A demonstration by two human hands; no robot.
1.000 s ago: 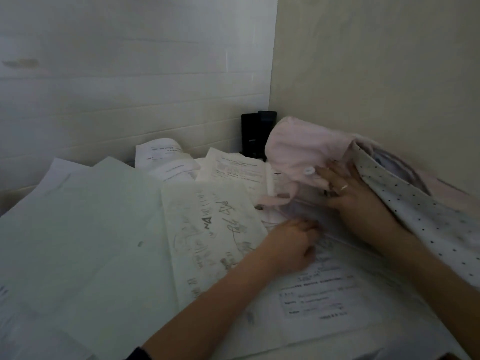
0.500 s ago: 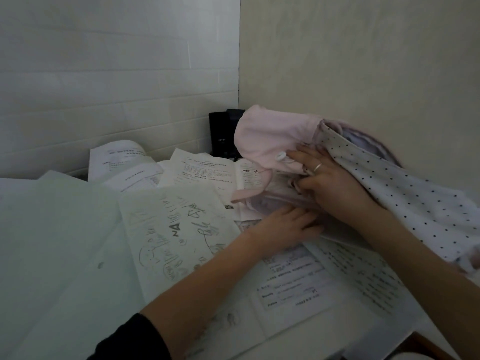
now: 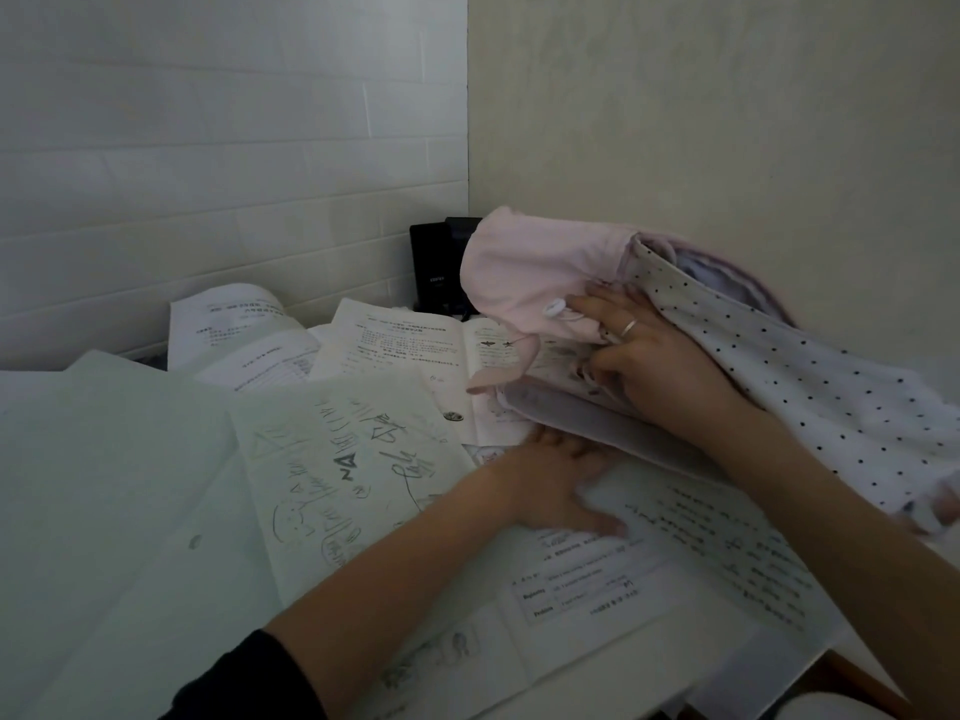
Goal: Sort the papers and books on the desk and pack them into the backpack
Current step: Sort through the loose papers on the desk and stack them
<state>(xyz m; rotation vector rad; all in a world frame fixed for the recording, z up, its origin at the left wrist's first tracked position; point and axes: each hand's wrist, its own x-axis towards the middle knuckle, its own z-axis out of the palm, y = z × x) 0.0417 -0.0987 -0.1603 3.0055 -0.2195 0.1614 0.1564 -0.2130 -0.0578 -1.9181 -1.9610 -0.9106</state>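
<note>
A pink backpack (image 3: 530,272) with a white polka-dot lining (image 3: 779,376) lies at the right, against the wall. My right hand (image 3: 654,366) grips its fabric at the mouth, fingers curled in. Below that hand a flat lilac panel (image 3: 597,423) sticks out; book or part of the bag, I cannot tell. My left hand (image 3: 561,485) lies flat on the printed sheets (image 3: 597,589), its fingertips hidden under the panel's edge and its thumb stretched right. A scribbled sheet (image 3: 343,470) and an open booklet (image 3: 400,345) lie to the left.
Large pale green sheets (image 3: 114,485) cover the left of the desk. A curled printed paper (image 3: 228,319) leans near the back wall. A black box (image 3: 436,272) stands in the corner behind the backpack. Walls close the back and the right.
My left hand has slid forward until its fingertips went under the lilac panel. My right hand keeps its hold on the backpack's mouth. The view has shifted slightly.
</note>
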